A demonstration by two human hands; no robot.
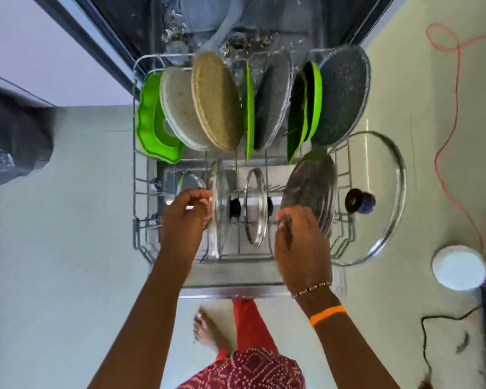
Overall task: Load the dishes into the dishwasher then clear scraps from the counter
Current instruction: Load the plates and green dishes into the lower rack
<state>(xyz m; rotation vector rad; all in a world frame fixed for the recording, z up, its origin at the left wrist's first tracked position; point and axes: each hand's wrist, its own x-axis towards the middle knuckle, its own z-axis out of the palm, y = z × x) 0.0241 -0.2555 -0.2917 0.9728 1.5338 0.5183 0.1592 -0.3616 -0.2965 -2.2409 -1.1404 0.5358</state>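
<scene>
Head view: your left hand (190, 217), fingers curled, pinches the rim of a glass lid (218, 211) standing on edge in the near row of the dishwasher rack (136, 192). Your right hand (300, 242), fingers loosely bent, touches a steel plate (313, 186) leaning at the rack's near right; whether it grips is unclear. A second glass lid (255, 206) stands between them. Along the far edge stand green plates (152, 122), a tan plate (216, 102) and speckled grey pans (343, 94). A large glass lid (382, 197) leans outside the right edge. No legible writing.

Bare arms; right wrist: beaded bracelet (310, 289), orange band (327, 314); red patterned garment (250, 370), red trousers (249, 324).
</scene>
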